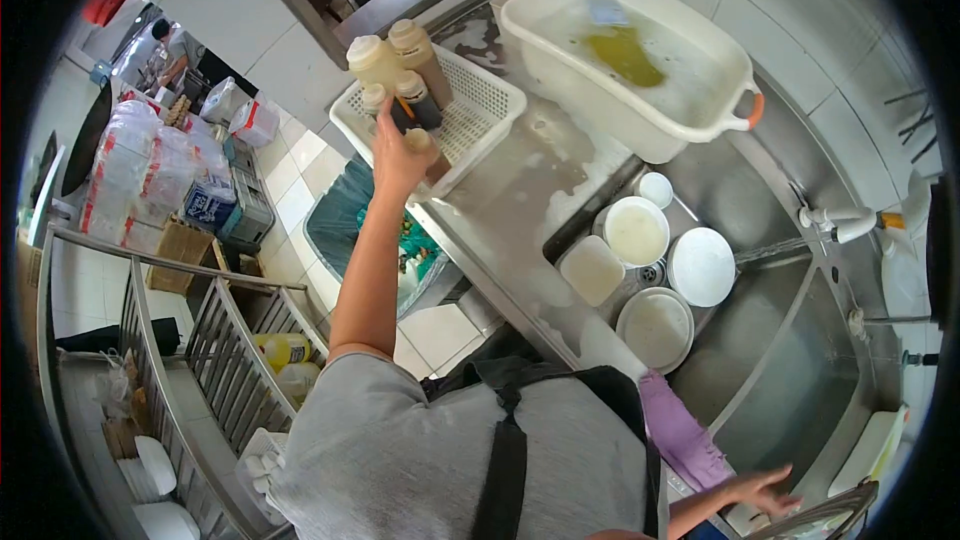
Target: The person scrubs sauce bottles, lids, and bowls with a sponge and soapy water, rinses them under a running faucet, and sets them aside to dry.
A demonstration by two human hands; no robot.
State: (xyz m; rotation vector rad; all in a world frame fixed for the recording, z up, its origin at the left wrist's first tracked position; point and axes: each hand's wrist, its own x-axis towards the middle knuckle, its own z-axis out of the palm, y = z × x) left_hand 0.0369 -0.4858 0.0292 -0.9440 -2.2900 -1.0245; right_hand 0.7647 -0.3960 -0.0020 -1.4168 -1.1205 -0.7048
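The left hand (403, 152) apparently grasps a squeeze bottle (434, 162), partly hidden, at the plastic basket (478, 118); far from the basket, the right hand (762, 490) is released, fingers spread.

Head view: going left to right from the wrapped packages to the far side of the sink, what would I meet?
Wrapped packages, perforated basket of bottles, large tub, running tap, white bottle.

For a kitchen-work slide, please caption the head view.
Left hand at squeeze bottles in a white basket, dishes in the steel sink.
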